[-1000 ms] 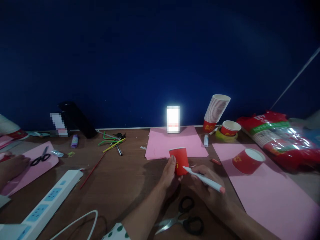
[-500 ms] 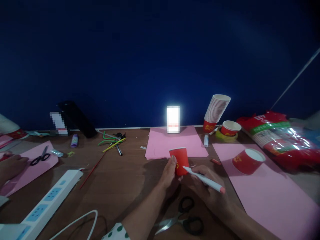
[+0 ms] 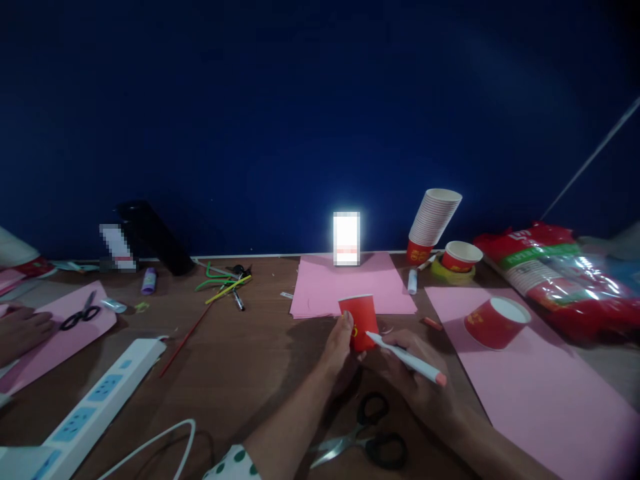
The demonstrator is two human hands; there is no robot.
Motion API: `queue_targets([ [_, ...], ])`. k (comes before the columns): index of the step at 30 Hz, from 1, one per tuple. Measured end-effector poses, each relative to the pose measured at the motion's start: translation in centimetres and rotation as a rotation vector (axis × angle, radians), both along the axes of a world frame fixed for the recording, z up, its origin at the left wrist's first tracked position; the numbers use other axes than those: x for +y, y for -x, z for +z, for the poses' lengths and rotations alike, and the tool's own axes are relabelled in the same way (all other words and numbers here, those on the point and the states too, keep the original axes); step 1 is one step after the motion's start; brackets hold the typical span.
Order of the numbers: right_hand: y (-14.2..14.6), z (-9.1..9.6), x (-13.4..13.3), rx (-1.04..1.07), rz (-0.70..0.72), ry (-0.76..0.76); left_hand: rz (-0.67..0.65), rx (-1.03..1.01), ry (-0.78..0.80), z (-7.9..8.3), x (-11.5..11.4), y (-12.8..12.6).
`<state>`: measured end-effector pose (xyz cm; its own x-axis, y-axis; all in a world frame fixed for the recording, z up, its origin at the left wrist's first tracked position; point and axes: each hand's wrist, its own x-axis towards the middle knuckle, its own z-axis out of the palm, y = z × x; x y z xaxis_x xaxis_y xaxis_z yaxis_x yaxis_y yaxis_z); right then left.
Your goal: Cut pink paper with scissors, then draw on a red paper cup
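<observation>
An upturned red paper cup (image 3: pixel 361 319) stands on the brown table just in front of a pink sheet (image 3: pixel 350 283). My left hand (image 3: pixel 339 350) grips the cup's left side, thumb pressed on its wall. My right hand (image 3: pixel 417 383) is closed round a white marker with a pink end (image 3: pixel 407 359), and the marker's tip touches the cup's lower right side. Black-handled scissors (image 3: pixel 367 437) lie on the table below my hands.
A tilted stack of cups (image 3: pixel 431 223), a cup on a tape roll (image 3: pixel 460 257) and a cup lying on a large pink sheet (image 3: pixel 495 322) sit right. A red bag (image 3: pixel 555 273) lies far right. A power strip (image 3: pixel 95 400) and another person's hand (image 3: pixel 20 330) are left.
My hands, the cup and the marker have barely shifted. The other person's hand at the left edge has drawn back slightly toward the left.
</observation>
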<state>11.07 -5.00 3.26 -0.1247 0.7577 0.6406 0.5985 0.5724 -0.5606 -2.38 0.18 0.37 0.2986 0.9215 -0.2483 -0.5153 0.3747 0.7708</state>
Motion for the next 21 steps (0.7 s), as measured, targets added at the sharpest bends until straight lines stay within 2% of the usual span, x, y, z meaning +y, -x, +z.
queue_targets([
  [7,0.07,0.27,0.12,0.004,0.01,-0.031,0.005,0.003,0.005,0.06,0.09,0.0],
  [15,0.17,0.6,-0.06,0.002,0.024,0.002,0.039,-0.003,0.029,-0.37,0.05,0.03],
  [21,0.35,0.75,-0.2,-0.027,0.023,-0.025,0.032,0.007,-0.007,-0.3,0.08,0.04],
])
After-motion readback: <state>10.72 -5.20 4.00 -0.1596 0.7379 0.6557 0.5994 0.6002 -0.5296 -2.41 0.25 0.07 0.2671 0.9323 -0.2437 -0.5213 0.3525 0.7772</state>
